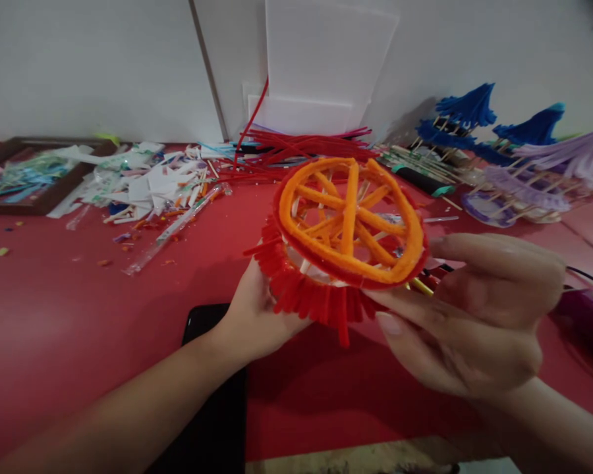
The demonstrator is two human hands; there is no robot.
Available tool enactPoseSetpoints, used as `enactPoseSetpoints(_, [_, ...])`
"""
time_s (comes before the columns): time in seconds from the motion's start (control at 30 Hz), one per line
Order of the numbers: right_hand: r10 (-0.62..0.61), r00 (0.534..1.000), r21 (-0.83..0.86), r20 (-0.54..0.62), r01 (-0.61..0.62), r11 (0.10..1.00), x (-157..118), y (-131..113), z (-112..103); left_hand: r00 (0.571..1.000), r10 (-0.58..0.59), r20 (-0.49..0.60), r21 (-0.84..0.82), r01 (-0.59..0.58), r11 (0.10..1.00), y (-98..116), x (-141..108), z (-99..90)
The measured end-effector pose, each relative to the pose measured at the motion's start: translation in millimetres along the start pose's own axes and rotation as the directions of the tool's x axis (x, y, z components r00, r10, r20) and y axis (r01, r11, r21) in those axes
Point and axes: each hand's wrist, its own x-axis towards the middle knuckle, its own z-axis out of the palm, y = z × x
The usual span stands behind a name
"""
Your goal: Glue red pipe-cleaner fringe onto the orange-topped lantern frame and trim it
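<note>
Held up in front of me is a pipe-cleaner model [348, 224]. Its top is an orange wheel with crossing spokes and a red rim, and a fringe of short red pipe cleaners [316, 299] hangs round the lower tier. Pale sticks show between the two levels. My left hand [257, 322] grips the model from below on its left side, with most fingers hidden behind the fringe. On the right, my right hand [479, 316] pinches the model's edge between thumb and fingers, close to where rim and fringe meet.
On the red table [54, 283] lie paper scraps [153, 184], a brown frame [34, 207], red pipe cleaners [296, 148] and a dark phone-like slab [207, 408]. Blue-roofed models [464, 108] and a lilac one [534, 181] stand at right, near a purple object [586, 319]. White boards [326, 52] lean behind.
</note>
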Motion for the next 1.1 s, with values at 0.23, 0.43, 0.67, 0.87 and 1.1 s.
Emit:
enactPoseSetpoints(0.23, [-0.053, 0.998, -0.033, 0.015, 0.054, 0.998, 3.4, -2.3, -0.6, 0.998, -0.056, 0.005, -0.118, 0.056, 0.991, -0.5, -3.4, -0.8])
enactPoseSetpoints(0.43, [-0.025, 1.000, 0.013, -0.009, 0.025, 1.000, 1.8, -4.1, 1.6, 0.998, -0.060, -0.003, -0.175, 0.058, 0.983, -1.0, -3.5, -0.5])
enactPoseSetpoints(0.67, [-0.007, 0.998, 0.044, 0.064, 0.004, 0.999, -1.3, -4.0, -0.1, 0.996, -0.079, 0.044, -0.169, 0.085, 0.982, 5.0, -1.0, 0.2])
enactPoseSetpoints(0.87, [0.278, 0.959, 0.316, -0.054, -0.248, 0.916, -3.6, 0.3, 6.1, 0.975, -0.107, -0.195, -0.269, 0.052, 0.962, -7.2, 3.5, 0.1])
enactPoseSetpoints(1.1, [0.151, 0.786, 0.175, 0.600, -0.314, 0.933, -12.6, -4.1, 39.9, 0.845, -0.276, -0.458, -0.466, 0.036, 0.884, -6.9, 21.3, -3.5])
